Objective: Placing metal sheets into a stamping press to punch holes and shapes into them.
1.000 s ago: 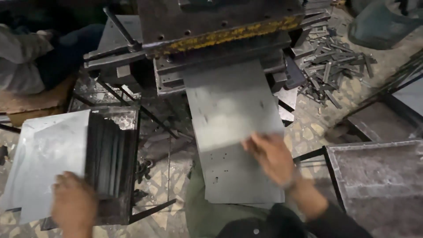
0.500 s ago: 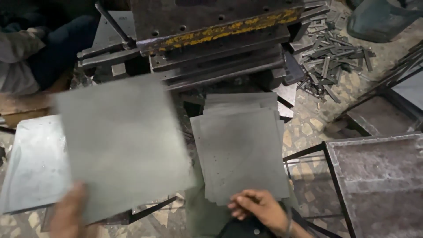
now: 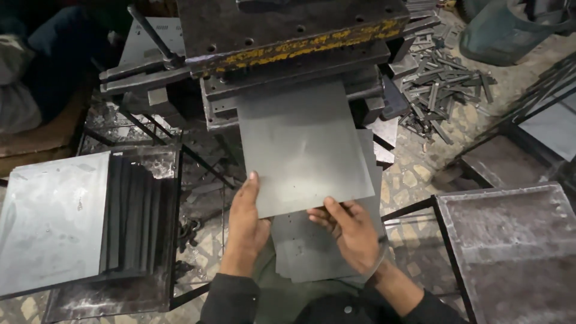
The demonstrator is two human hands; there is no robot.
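Observation:
A flat grey metal sheet (image 3: 303, 147) lies with its far edge under the yellow-edged jaw of a heavy press (image 3: 288, 36). My left hand (image 3: 247, 222) grips the sheet's near left corner. My right hand (image 3: 348, 231) holds its near edge from below, right of centre. Beneath it lies a second grey sheet (image 3: 312, 252) on my lap, partly covered by both hands.
A stack of dark sheets (image 3: 135, 213) stands on edge in a metal-frame rack at the left, beside a larger pale sheet (image 3: 51, 222). A rusty tray (image 3: 510, 252) sits at the right. Scrap metal strips (image 3: 444, 78) litter the floor behind. Another person's clothing (image 3: 18, 90) shows at far left.
My left hand carried a sheet from the left rack across to the press. Both hands now hold it with its far edge in the press, on top of the earlier sheet.

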